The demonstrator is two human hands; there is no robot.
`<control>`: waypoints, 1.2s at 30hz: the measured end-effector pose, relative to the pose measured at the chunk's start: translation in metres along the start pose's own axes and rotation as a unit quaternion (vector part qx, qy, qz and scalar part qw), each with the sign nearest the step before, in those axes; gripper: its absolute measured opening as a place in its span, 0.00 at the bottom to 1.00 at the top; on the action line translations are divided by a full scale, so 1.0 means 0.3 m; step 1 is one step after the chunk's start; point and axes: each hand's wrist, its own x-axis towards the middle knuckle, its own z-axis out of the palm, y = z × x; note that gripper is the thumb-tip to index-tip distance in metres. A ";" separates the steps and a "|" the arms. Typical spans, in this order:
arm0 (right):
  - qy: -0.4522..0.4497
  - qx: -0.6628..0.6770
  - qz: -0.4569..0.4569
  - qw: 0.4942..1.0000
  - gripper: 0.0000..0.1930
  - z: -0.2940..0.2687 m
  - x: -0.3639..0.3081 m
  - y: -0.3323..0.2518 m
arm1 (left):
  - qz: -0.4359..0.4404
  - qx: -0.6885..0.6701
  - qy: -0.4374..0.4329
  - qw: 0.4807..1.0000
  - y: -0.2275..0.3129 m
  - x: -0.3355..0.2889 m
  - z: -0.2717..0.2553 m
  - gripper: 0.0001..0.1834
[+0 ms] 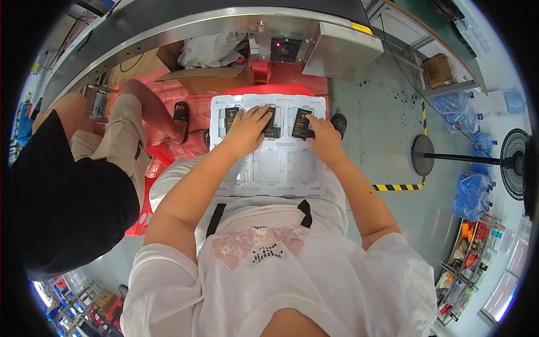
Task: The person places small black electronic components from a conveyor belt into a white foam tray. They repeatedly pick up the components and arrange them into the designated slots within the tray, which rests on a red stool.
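Note:
A white plastic tray [269, 190] with moulded compartments lies across my lap. Its far row holds flat black batteries with gold markings: a left battery [229, 119], a middle battery [273, 130] and a right battery [301, 121]. My left hand [247, 133] lies palm down, fingers stretched out over the middle battery and partly covering it. At the right battery's right edge, my right hand [323, 137] is closed with thumb and fingers against it; the fingertips are partly hidden. In the near row, the tray's compartments show bare white plastic.
A person in a black top [73, 196] sits close on my left. Ahead runs a metal-edged bench [213, 27] with a control box [285, 49]; beneath it stands an open cardboard box [210, 80]. A standing fan [514, 163] and wrapped blue water bottles [474, 191] are at the right.

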 end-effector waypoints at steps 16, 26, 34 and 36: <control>0.120 0.017 -0.047 0.992 0.26 0.093 -0.053 -0.009 | -0.059 -0.018 0.046 0.997 -0.012 0.099 -0.002 0.30; 0.146 0.001 0.015 0.989 0.28 0.134 -0.199 -0.095 | -0.110 -0.050 0.165 0.979 -0.083 -0.075 -0.014 0.27; 0.128 -0.049 0.008 0.991 0.26 0.175 -0.238 -0.071 | -0.017 0.006 0.010 1.000 -0.182 -0.164 -0.069 0.33; 0.133 -0.048 0.002 0.990 0.26 0.175 -0.230 -0.068 | -0.014 0.050 -0.033 0.998 -0.192 -0.127 -0.106 0.36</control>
